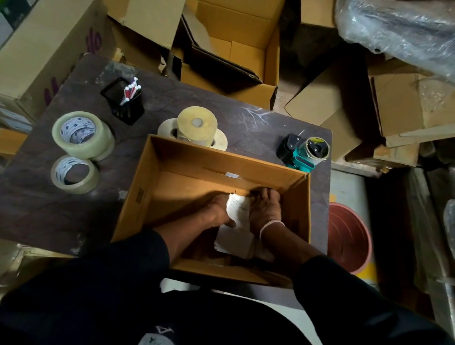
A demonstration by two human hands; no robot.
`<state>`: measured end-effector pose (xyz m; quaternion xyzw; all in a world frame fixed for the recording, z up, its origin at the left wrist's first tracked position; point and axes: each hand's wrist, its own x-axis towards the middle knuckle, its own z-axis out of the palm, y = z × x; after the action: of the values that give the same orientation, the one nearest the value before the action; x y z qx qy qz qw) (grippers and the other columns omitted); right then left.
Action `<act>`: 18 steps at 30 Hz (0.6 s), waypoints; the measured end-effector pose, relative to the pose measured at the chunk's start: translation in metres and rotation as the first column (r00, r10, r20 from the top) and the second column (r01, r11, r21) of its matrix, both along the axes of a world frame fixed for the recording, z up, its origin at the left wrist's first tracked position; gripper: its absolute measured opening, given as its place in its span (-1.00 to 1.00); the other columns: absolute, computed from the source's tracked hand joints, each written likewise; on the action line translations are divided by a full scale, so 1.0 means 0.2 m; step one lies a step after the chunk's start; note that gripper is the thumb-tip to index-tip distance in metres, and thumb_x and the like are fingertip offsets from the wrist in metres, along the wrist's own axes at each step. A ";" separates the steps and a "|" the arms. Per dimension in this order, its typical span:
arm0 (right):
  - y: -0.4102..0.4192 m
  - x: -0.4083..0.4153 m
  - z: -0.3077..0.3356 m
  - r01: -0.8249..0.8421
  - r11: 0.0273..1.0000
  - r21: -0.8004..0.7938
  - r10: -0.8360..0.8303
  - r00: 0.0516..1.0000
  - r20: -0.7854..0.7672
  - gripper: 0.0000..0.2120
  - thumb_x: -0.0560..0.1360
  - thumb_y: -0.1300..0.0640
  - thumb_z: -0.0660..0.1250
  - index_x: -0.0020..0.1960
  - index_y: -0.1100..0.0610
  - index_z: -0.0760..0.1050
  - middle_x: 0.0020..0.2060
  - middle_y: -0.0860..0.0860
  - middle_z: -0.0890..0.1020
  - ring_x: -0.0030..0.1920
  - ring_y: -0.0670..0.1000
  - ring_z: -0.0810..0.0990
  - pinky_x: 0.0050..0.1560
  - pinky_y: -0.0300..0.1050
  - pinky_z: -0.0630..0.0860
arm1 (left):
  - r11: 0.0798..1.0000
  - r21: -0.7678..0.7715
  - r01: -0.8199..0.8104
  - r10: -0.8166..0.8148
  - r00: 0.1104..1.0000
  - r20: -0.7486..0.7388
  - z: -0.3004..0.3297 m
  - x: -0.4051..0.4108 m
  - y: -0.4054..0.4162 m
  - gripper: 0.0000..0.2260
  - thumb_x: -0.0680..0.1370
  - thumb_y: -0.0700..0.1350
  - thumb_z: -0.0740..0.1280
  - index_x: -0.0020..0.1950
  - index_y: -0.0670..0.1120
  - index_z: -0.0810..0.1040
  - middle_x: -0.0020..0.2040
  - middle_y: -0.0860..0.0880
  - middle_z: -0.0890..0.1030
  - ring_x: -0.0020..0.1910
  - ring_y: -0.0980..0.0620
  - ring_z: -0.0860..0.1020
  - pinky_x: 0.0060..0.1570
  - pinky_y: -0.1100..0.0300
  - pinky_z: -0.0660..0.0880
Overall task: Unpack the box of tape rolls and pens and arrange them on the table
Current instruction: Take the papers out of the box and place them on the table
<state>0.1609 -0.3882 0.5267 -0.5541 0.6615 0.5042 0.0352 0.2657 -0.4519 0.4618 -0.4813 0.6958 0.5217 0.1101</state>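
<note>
An open cardboard box (143,190) stands on the dark table (42,206). Both my hands reach down inside it. My left hand (217,208) grips the left edge of white printed papers (233,237) lying on the box floor. My right hand (264,210) rests on the papers' right side with its fingers curled over their far end. Out on the table stand a stack of clear tape rolls (82,134), a single clear roll (74,174), yellowish label rolls (196,123), a black pen holder (127,101) with red and white pens, and a teal tape dispenser (305,152).
Open and flattened cardboard boxes (232,37) crowd the floor behind and to the left of the table. A plastic-wrapped bundle (424,33) lies at the top right. A reddish bucket (349,237) stands right of the table.
</note>
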 end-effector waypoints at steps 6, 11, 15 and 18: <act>0.08 -0.07 -0.06 -0.011 0.996 -0.084 0.023 0.989 0.147 -0.44 0.66 -0.02 -0.03 0.60 0.14 -0.01 0.53 0.13 0.25 0.51 0.19 0.16 0.48 0.17 0.09 | 1.000 0.030 0.011 -0.010 0.999 -0.040 0.02 0.01 -0.01 -0.26 0.26 -0.23 0.68 0.40 -0.15 0.51 0.34 -0.08 0.60 0.31 -0.10 0.56 0.29 0.05 0.52; 0.06 -0.08 -0.03 0.076 0.988 -0.137 -0.035 0.960 0.277 -0.43 0.63 -0.06 0.08 0.56 0.14 0.07 0.49 0.22 0.28 0.49 0.26 0.23 0.51 0.19 0.09 | 1.000 0.025 0.019 -0.019 1.000 -0.009 0.03 0.00 0.01 -0.26 0.30 -0.20 0.66 0.43 -0.12 0.46 0.38 -0.10 0.56 0.34 -0.13 0.52 0.30 0.06 0.49; 0.00 -0.10 0.04 0.199 0.973 -0.114 -0.136 0.901 0.413 -0.39 0.61 0.06 0.22 0.54 0.29 0.12 0.41 0.29 0.40 0.38 0.27 0.44 0.36 0.13 0.39 | 0.999 -0.002 0.035 -0.035 0.999 -0.018 0.05 0.02 0.01 -0.16 0.33 -0.16 0.65 0.53 -0.13 0.35 0.49 -0.11 0.44 0.48 -0.16 0.40 0.42 0.02 0.39; -0.04 -0.13 0.07 0.321 0.947 -0.029 -0.251 0.790 0.559 -0.58 0.53 0.19 0.32 0.36 0.29 0.43 0.26 0.22 0.58 0.22 0.18 0.60 0.21 -0.02 0.54 | 0.999 0.003 0.040 -0.040 0.999 -0.005 0.08 0.04 0.01 -0.04 0.29 -0.11 0.68 0.58 -0.09 0.26 0.54 -0.10 0.38 0.52 -0.18 0.33 0.47 -0.08 0.35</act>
<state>0.1341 -0.3953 0.5403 -0.5692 0.7294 0.2718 0.2649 0.2735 -0.4500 0.4779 -0.4657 0.7048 0.5217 0.1194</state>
